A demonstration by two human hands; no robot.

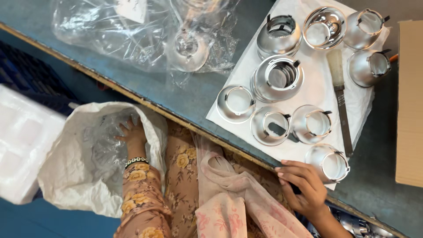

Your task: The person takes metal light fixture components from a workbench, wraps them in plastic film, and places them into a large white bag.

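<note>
At the far left lies a white foam block (22, 145), partly out of view. Next to it stands a white woven sack (79, 176) with its mouth open upward; inside is crumpled clear plastic film (103, 145). The left hand (132, 134) reaches down into the sack's mouth, fingers spread and open, resting on the film and gripping nothing that can be seen. A beaded bracelet (136, 161) circles the wrist, and the floral sleeve runs back toward the bottom edge.

On the blue-grey surface (185, 94), at the top, lies a clear plastic bag (145, 33) with a white label near its upper edge and a shiny metal part inside. To the right a white sheet (317, 90) is spread on the surface, carrying ten silver metal reflector cups (276, 76), open ends up, with wire clips at their rims. A brush (340, 97) with a pale head and dark handle lies among them.

The right hand (304, 187) rests at the near edge of the surface, fingers curled loosely, fingertips touching the sheet's corner just beside the nearest cup (333, 164); it holds nothing. A brown cardboard box (410, 105) sits at the far right.
</note>
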